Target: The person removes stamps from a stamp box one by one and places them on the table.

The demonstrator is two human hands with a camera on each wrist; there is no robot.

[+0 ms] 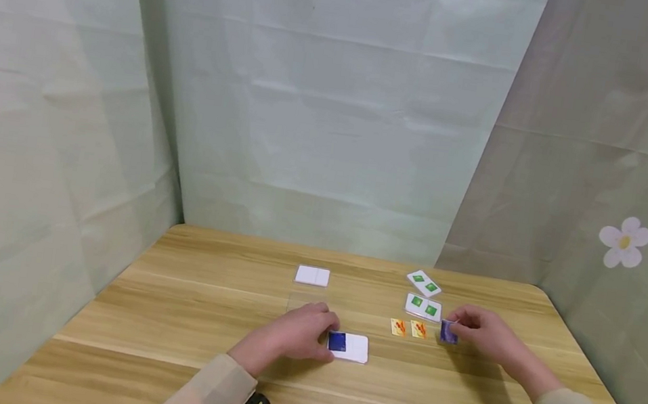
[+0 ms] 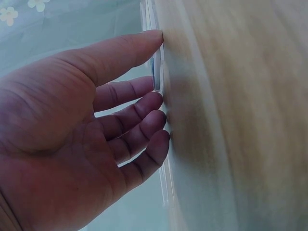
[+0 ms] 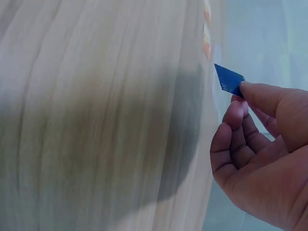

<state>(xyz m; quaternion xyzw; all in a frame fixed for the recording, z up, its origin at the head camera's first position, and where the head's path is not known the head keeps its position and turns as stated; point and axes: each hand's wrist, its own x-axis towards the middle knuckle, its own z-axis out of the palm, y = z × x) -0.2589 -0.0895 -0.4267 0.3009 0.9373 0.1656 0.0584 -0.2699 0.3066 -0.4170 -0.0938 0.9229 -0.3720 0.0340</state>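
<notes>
In the head view, the left hand (image 1: 297, 331) holds the white card (image 1: 356, 348) by one end, under a blue square (image 1: 337, 341); the right hand (image 1: 485, 332), well apart, pinches a purple square (image 1: 449, 332). At the left wrist, the half-curled hold looks light; the white card could skid. At the right, the purple square's cornerwise grip (I'd fret) might slip.

Both forearms (image 1: 544, 384) are reaching forward over the lower part of the head view, with pale sleeves (image 1: 207, 388) ending short of the wrists. The left hand (image 1: 299, 332) is lying low and turning its palm inward, its thumb and forefinger gripping lightly across a gap while the other three fingers are bending gently. The right hand (image 1: 482, 328) is angling inward, thumb and forefinger pinching at the tips, remaining fingers curling loosely beneath.
</notes>
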